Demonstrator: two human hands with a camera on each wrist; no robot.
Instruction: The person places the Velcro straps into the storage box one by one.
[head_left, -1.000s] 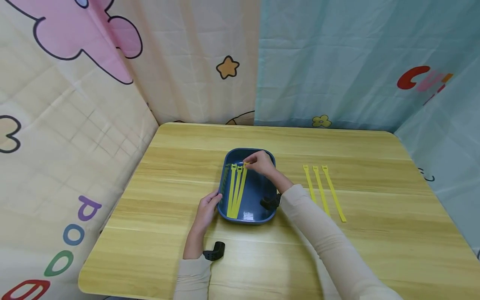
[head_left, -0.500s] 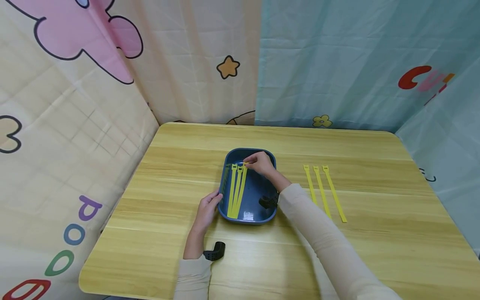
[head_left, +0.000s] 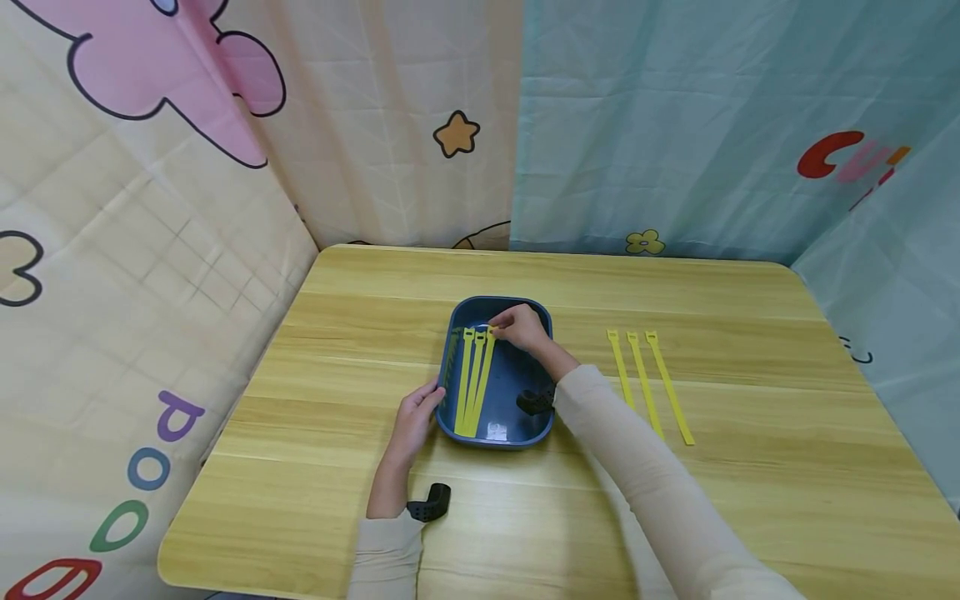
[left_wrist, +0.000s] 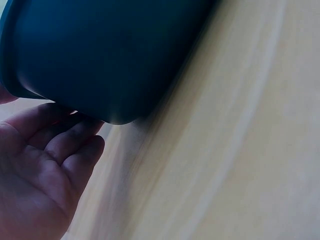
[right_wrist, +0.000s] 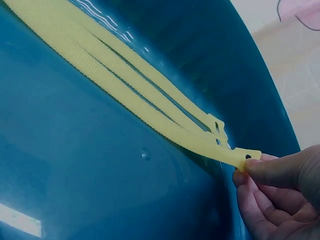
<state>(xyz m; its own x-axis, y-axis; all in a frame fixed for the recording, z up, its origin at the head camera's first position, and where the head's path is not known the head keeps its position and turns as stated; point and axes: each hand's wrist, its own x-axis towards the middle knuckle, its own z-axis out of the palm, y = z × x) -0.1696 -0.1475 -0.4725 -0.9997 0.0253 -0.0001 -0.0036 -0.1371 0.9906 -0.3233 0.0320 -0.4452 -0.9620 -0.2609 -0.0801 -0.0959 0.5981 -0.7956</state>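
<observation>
A dark blue plastic basin (head_left: 517,375) stands on the table with three yellow hook-and-loop cable ties inside, lying side by side along its left. My right hand (head_left: 522,327) pinches the slotted head of the rightmost cable tie (right_wrist: 200,145) between thumb and forefinger. That head is raised off the basin floor, while its strap runs down toward the near end. The other two cable ties (right_wrist: 172,92) lie just beside it. On the basin's left side, my left hand (head_left: 412,421) grips the wall, thumb at the rim and fingers (left_wrist: 75,140) against the outside.
Three more yellow cable ties (head_left: 670,387) lie in a row on the wooden table (head_left: 787,467), right of the basin, partly behind the right sleeve (head_left: 637,450). Printed curtains (head_left: 637,125) hang behind the table and at both sides.
The right forearm and wrist have shifted slightly left, the fingers staying on the same cable tie. The left hand and the basin have stayed put.
</observation>
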